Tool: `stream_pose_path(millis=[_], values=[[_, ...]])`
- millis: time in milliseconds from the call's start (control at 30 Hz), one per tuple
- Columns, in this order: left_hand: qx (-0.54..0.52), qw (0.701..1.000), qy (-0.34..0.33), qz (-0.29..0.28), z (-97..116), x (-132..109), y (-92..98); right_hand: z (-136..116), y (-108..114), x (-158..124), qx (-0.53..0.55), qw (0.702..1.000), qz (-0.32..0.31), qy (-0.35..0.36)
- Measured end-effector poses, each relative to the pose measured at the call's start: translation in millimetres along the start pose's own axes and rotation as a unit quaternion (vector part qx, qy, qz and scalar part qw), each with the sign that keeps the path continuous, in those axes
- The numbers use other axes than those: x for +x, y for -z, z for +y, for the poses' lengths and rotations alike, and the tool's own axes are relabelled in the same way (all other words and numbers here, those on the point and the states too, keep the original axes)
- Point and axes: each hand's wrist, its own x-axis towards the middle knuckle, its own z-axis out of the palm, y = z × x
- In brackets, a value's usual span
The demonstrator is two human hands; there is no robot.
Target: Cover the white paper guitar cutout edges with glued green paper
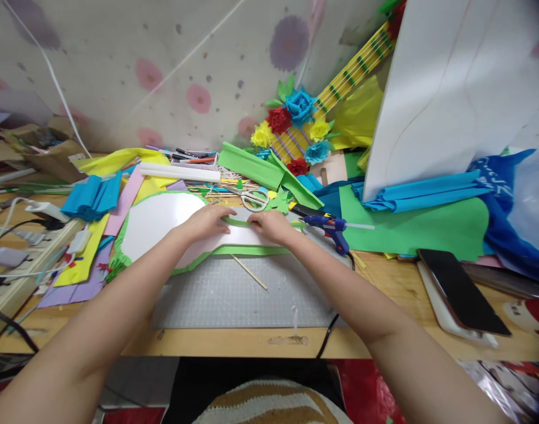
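A white guitar-shaped board [161,222] lies face up, its wide body to the left and its narrow neck to the right. Green crepe paper [256,251] borders it. On the far edge of the neck, my left hand [211,224] pinches the green edging between thumb and fingers. Close beside it, my right hand [268,226] has its fingers closed on the same edging. Below the neck, a thin wooden stick [249,273] rests on the grey cutting mat [208,300]. A blue glue gun [329,227] lies just right of the neck's end.
Scissors [254,199] lie beyond my hands among green scraps. A yellow paper guitar with flowers [291,138] leans on the wall, beside a tall white board [432,100]. A phone [463,288] lies at right, a power strip [40,265] with cables at left.
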Motion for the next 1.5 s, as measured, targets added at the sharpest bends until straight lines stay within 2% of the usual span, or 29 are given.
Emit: stream_pose_path(millis=[367,433,600,833,1067,1333,1500], values=[[-0.005,0.999,0.032,-0.021,7,3,8.6,5,-1,-1,0.039,0.999,-0.001,0.005],[-0.002,1.0,0.018,-0.022,13,4,9.6,5,-1,-1,0.038,0.999,-0.004,0.003],[-0.014,0.999,-0.024,-0.02,28,10,0.8,3,-2,-1,0.045,0.999,0.013,-0.005],[-0.01,1.0,0.015,-0.006,33,14,-8.9,6,4,-5,0.069,0.998,0.005,-0.007],[0.009,0.999,0.035,0.006,40,14,-7.3,15,11,-15,0.001,0.999,-0.017,-0.034],[0.016,0.998,0.067,-0.003,45,13,-4.9,17,22,-21,0.0,0.999,0.016,-0.035],[-0.022,0.997,0.07,0.017,39,13,-6.0,28,45,-35,0.024,0.993,0.11,-0.04]])
